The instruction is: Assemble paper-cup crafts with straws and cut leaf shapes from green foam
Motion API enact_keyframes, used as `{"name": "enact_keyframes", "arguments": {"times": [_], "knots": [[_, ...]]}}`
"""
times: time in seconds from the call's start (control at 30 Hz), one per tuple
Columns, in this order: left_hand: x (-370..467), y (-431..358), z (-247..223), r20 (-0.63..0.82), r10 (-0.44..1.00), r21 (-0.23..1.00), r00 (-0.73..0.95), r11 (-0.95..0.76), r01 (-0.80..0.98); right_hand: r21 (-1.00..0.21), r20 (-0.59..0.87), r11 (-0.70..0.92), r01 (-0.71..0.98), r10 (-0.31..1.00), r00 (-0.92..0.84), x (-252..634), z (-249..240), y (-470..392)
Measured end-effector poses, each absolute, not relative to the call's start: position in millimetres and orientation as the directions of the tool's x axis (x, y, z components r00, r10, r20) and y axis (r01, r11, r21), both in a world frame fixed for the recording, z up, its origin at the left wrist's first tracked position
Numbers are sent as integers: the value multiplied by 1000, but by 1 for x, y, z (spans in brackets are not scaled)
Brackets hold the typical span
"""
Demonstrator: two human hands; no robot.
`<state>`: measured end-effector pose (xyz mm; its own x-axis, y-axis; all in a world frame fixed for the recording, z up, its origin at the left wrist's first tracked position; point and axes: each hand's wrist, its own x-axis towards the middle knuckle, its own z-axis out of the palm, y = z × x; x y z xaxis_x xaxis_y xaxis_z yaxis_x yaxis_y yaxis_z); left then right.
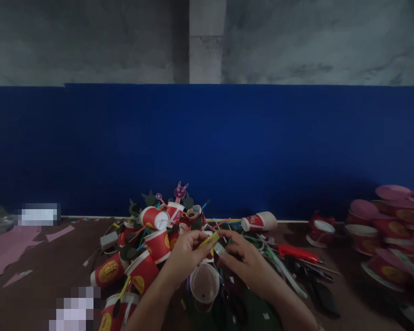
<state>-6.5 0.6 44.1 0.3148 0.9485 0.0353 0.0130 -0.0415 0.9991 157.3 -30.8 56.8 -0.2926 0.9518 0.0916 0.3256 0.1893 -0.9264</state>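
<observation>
The left hand (183, 253) is nearly closed, pinching a yellow strip (209, 239) between the two hands. The right hand (243, 255) is half curled, thumb on a small pale piece (219, 248) just beside it. The strip looks light and bendy, so hold it softly by its ends. An open cup (210, 281) sits at 6 o'clock, red cups (158, 245) at 9.

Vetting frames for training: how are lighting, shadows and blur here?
Head view overall: dim; head view, right: soft shadow on the blue panel, red cups look blurred; head view, centre: left hand and right hand look sharper; head view, left: mosaic blocks hide two patches.
</observation>
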Motion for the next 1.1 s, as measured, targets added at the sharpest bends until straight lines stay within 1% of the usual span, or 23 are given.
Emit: {"name": "enact_keyframes", "arguments": {"times": [0.07, 0.17, 0.23, 0.33, 0.4, 0.47, 0.53, 0.6, 0.67, 0.77, 0.93, 1.0, 1.1], "knots": [[-6, 1, 40, 102, 949, 990, 298, -125, 61, -927, 107, 198, 317, 953, -282, 156, 58, -31], [-6, 4, 32, 198, 935, 948, 294, -259, 185, -905, 169, 255, 339, 950, -263, 156, 59, -32], [-7, 6, 29, 193, 940, 931, 283, -266, 250, -897, 207, 282, 340, 948, -241, 156, 61, -34], [-8, 6, 28, 157, 952, 932, 263, -231, 280, -908, 214, 274, 316, 954, -211, 156, 63, -37], [-8, 5, 27, 186, 949, 916, 256, -262, 304, -899, 208, 275, 340, 953, -221, 155, 65, -39], [-7, 4, 27, 212, 947, 905, 243, -284, 317, -870, 231, 311, 384, 943, -239, 155, 66, -40], [-5, 4, 28, 198, 951, 926, 236, -260, 272, -845, 261, 343, 409, 934, -244, 154, 66, -41], [-4, 4, 31, 182, 953, 952, 244, -233, 198, -857, 256, 336, 392, 936, -242, 153, 65, -41], [-4, 4, 35, 164, 956, 970, 243, -201, 137, -885, 223, 302, 353, 942, -249, 153, 63, -40], [-6, 3, 39, 95, 965, 992, 243, -111, 55, -909, 195, 272, 317, 948, -252, 153, 60, -38], [-10, 2, 42, 8, 941, 991, 337, 36, -125, -943, 121, 191, 273, 959, -255, 155, 56, -33], [-10, 3, 43, -22, 929, 988, 370, 78, -137, -953, 110, 176, 245, 958, -264, 154, 54, -30], [-10, 4, 42, -52, 933, 994, 356, 84, -75, -956, 131, 195, 219, 952, -276, 155, 50, -24]]}}
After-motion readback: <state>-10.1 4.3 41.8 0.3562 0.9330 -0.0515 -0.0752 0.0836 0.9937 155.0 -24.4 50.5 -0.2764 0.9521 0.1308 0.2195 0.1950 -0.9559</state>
